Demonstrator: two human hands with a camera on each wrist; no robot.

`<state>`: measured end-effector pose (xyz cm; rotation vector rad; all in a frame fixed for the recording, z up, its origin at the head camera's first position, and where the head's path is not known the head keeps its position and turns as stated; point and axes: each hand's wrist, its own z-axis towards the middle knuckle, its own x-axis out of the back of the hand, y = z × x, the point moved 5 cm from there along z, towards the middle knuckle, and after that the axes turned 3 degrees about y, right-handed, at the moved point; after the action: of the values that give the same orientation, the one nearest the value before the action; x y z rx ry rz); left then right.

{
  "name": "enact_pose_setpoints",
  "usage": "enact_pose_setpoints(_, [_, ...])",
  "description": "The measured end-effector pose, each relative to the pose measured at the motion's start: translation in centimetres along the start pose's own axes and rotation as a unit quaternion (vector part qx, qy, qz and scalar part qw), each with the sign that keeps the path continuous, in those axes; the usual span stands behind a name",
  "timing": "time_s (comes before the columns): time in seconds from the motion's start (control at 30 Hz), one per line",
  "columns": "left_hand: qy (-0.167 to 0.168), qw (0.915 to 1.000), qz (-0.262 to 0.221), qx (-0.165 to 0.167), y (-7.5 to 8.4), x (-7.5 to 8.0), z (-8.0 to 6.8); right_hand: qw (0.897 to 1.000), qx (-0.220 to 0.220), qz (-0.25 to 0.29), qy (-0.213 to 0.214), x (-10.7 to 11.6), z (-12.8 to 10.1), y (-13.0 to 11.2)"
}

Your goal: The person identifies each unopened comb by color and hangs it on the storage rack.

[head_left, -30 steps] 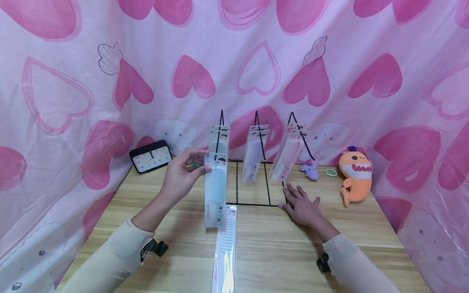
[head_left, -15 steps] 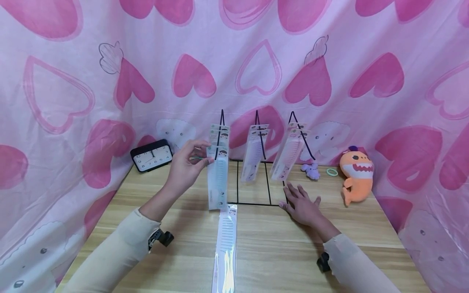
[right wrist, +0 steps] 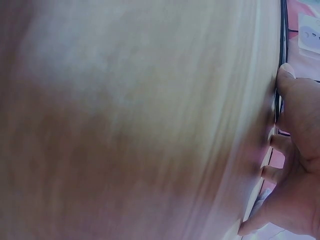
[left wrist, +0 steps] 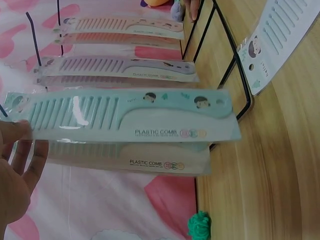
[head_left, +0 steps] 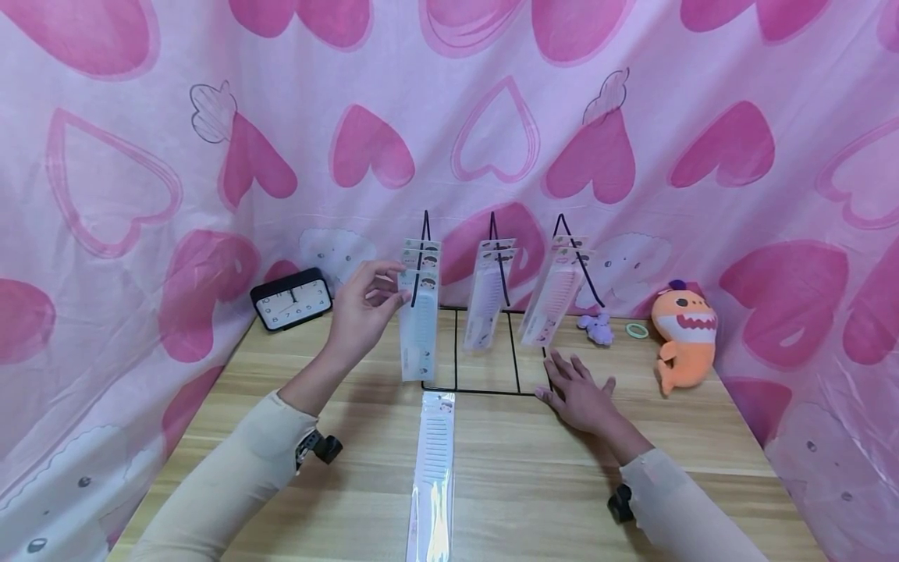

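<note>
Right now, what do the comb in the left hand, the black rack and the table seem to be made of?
The comb looks like pale mint plastic, matte, sealed in a glossy clear sleeve; the pack beneath it, of the same design, is printed "PLASTIC COMB". The black rack seems thin wire, probably coated metal, with slim bent rods. The table shows light wood grain, perhaps laminate.

Mint comb (head_left: 418,328), pink heart-patterned cloth (head_left: 126,156)
</note>
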<state>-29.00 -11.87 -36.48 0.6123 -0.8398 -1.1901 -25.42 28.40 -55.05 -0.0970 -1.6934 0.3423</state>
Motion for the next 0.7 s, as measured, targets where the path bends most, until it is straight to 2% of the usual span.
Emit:
enact_pose_setpoints(0.43, [0.032,0.9992,0.023,0.008,0.01,-0.47,0.40,1.000,0.013,-0.012,0.024,0.04,-0.26,-0.09])
enact_pose_setpoints(0.7, [0.035,0.9992,0.021,0.008,-0.07,-0.51,0.42,1.000,0.007,-0.002,0.010,-0.05,-0.11,0.06])
